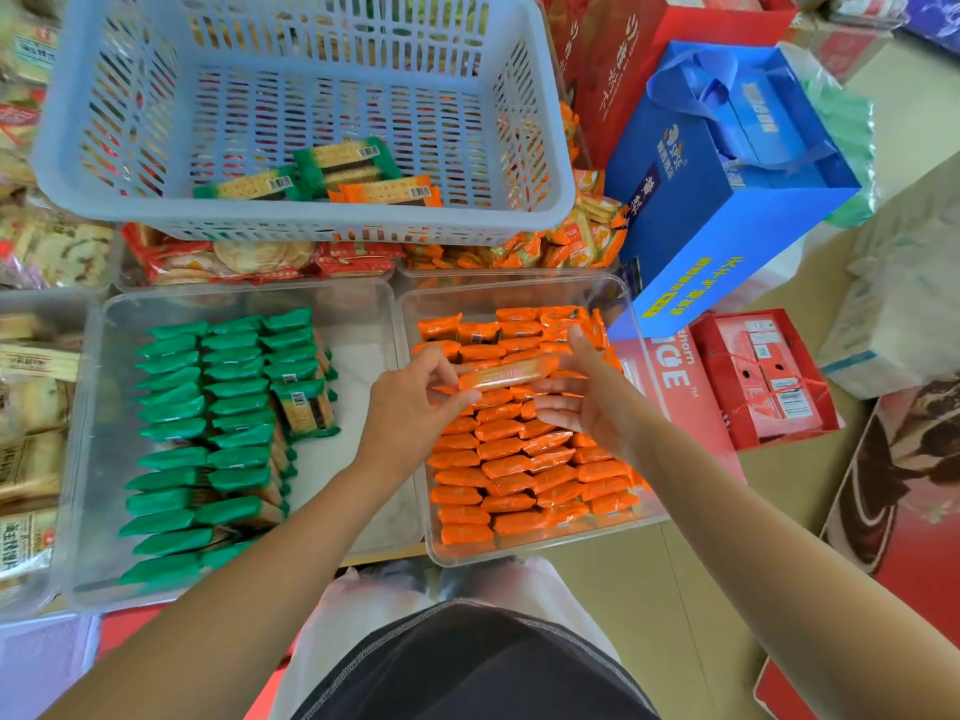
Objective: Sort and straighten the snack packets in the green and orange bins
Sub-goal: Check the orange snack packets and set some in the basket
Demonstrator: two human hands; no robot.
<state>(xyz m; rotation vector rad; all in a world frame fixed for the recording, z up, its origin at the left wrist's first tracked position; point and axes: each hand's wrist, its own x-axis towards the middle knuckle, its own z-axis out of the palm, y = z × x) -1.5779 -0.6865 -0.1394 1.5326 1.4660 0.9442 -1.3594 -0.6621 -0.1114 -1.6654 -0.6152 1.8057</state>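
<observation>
An orange packet hangs just above the orange bin, its long axis crosswise like the rows beneath. The left hand pinches its left end. The right hand, fingers straight, props the right end. Lowering it straight down should seat it.

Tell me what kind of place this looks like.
Likely a snack shop or stockroom: clear bins hold neat rows of green packets and orange packets, with a red gift box and a blue gift bag beside them.
</observation>
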